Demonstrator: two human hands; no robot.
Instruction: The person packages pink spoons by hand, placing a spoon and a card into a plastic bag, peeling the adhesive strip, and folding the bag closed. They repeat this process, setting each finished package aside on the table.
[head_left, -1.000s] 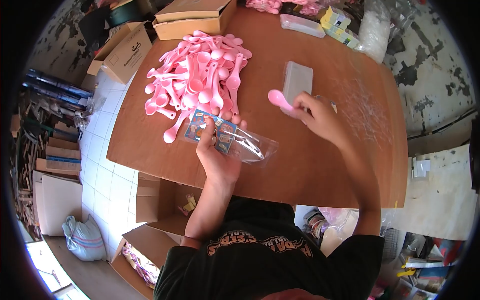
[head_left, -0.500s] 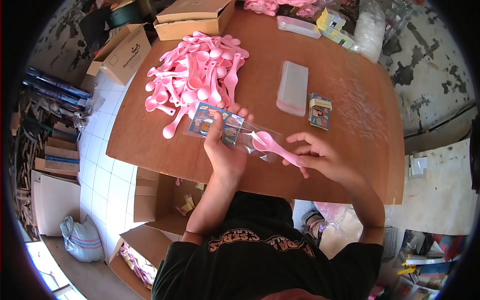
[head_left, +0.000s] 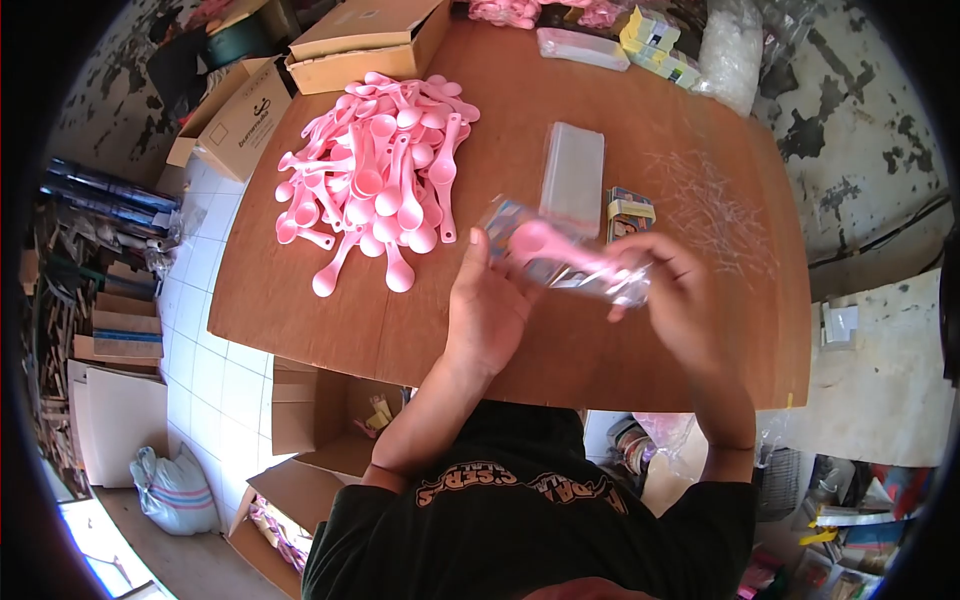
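Note:
A pink measuring spoon (head_left: 548, 243) lies inside a clear plastic bag (head_left: 630, 290), over a blue printed card (head_left: 503, 217). My left hand (head_left: 490, 305) is closed around the card end of the bag, thumb up along its edge. At the other end, my right hand (head_left: 670, 285) pinches the plastic near the spoon's handle; it is slightly blurred. Left of my hands is a heap of pink spoons (head_left: 375, 170). Beyond the bag lie a stack of clear bags (head_left: 573, 170) and a banded bundle of cards (head_left: 630, 212).
Thin clear strips (head_left: 710, 205) are scattered at the table's right. A cardboard box (head_left: 365, 50) stands at the back left, near clear packaging (head_left: 583, 48) and yellow card stacks (head_left: 655, 40). Below the table's front edge is an open carton (head_left: 300, 410).
The spoon has gone from partly outside the bag to inside it. Both hands have moved right and up with the bag, and my right hand now grips the bag's end.

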